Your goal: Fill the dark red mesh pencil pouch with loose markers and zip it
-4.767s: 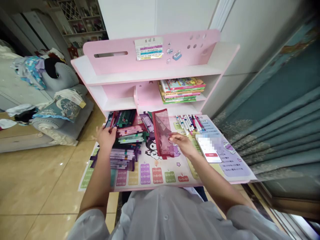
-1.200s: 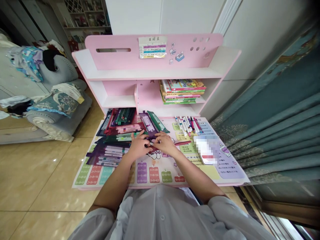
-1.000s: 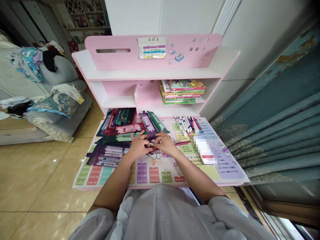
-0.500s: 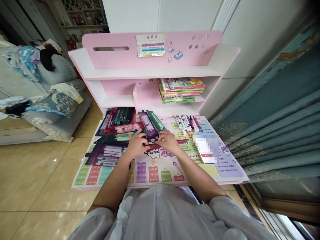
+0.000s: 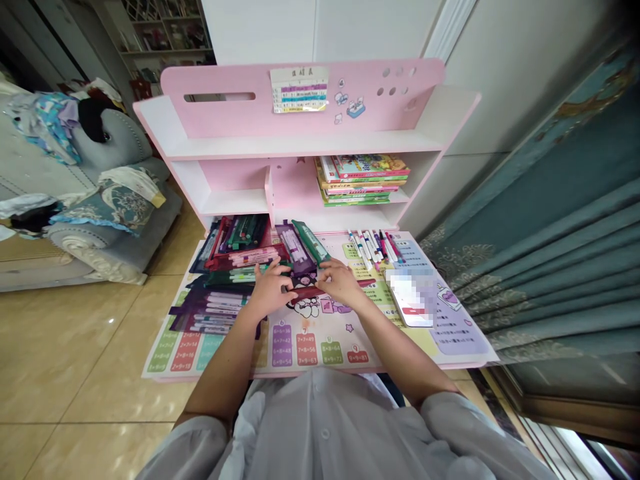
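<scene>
Recording a flat maroon pouch (image 5: 305,292) on the printed desk mat (image 5: 320,353), between left hand (image 5: 271,290) and right hand (image 5: 341,283), both at its ends, grip undeterminable (light, limp, likely slippery; best taken along its firmer edge).

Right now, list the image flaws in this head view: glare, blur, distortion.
In the head view, the tiled floor shows a small glare spot, the pink shelf unit bows with wide-angle distortion, and a mosaic blur hides the screen of the phone.
</scene>
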Demonstrator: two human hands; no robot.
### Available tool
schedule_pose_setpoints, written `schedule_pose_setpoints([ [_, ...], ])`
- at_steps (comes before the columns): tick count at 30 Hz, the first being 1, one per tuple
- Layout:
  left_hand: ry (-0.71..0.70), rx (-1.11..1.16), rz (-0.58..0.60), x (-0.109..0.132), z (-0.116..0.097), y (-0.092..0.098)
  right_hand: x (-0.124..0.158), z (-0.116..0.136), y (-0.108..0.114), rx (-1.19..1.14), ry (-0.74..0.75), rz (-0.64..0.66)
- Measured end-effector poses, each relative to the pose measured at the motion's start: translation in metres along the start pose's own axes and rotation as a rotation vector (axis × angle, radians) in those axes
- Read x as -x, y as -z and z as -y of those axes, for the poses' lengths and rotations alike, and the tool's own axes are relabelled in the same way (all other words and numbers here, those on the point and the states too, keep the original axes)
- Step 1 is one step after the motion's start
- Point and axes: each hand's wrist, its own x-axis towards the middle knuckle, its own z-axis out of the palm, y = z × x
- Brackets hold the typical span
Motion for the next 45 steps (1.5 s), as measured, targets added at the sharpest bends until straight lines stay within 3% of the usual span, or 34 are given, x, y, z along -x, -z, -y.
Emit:
schedule_pose_setpoints([
  [19, 0.013, 0.014, 0.069, 0.001, -0.002, 0.011, 0.003, -0.004, 0.008, -0.045, -0.035, 0.044],
  [45, 0.046, 0.007, 0.106, 0.002, -0.001, 0.019, 0.005, -0.025, 0.01, -0.053, -0.041, -0.025],
])
